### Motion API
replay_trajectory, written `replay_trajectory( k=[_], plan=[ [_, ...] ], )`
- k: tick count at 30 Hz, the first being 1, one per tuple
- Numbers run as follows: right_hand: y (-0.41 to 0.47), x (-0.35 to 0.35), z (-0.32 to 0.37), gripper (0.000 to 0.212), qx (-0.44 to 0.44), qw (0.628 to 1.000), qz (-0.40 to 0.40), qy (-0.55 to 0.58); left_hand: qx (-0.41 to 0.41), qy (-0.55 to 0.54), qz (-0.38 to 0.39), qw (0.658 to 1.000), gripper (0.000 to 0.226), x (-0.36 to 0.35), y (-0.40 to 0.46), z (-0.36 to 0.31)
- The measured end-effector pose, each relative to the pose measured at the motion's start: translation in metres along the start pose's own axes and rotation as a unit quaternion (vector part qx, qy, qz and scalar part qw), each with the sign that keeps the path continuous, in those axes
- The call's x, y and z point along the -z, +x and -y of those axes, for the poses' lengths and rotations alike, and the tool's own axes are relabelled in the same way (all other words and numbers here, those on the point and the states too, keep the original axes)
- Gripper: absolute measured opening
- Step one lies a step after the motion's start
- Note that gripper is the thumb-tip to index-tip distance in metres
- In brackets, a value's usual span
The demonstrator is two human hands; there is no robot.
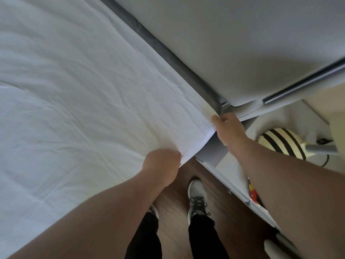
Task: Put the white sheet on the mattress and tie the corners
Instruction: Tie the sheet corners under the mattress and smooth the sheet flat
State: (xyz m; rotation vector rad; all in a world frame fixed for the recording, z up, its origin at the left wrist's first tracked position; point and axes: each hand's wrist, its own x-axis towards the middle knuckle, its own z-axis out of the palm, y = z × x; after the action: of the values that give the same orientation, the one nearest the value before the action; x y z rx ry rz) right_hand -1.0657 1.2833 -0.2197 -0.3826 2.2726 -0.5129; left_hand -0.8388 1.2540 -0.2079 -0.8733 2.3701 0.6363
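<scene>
- A white sheet (78,86) was seen spread, creased, across the mattress, which was hidden beneath it; the cloth filled the left and centre of the head view.
- The near corner of the sheet was gathered between two bare hands at the bed's corner, where the cloth hung off the edge above a wood-look floor (173,208).
- The left hand (162,165) was curled tightly round a bunched fold of the sheet's near edge, knuckles up, with the fabric pulled into ridges just ahead of the fist.
- The right hand (228,128) was held farther along the same corner, its thumb and fingers pinched on the sheet's edge where the cloth met a dark grey bed frame (168,53).
- The short stretch of sheet between the two grips was drawn taut and lifted slightly, with its hemmed underside shown.
- A pale wall (242,43) was seen beyond the frame, running along the bed's far side.
- A round cream object with black stripes (281,141) was seen just right of the right forearm; what it was could not be told.
- A white trainer with dark laces (197,197) and black trouser legs (201,238) were seen on the floor below the hands.
</scene>
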Motion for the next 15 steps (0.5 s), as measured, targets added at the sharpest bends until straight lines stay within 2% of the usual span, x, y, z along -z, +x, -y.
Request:
replay_trajectory(
  k=[6,11,15],
  plan=[
    [0.007,0.003,-0.002,0.027,0.043,0.997,-0.054,-0.035,-0.028,-0.026,0.0,0.999,0.011,0.006,0.004,0.0],
    [0.005,-0.003,0.005,0.027,0.023,0.993,-0.114,0.022,-0.026,-0.022,0.006,0.999,0.018,0.015,0.009,-0.009],
    [0.008,0.0,0.005,0.024,0.025,0.99,-0.14,-0.003,-0.023,-0.032,0.007,0.999,0.017,0.017,0.015,-0.014]
  ],
)
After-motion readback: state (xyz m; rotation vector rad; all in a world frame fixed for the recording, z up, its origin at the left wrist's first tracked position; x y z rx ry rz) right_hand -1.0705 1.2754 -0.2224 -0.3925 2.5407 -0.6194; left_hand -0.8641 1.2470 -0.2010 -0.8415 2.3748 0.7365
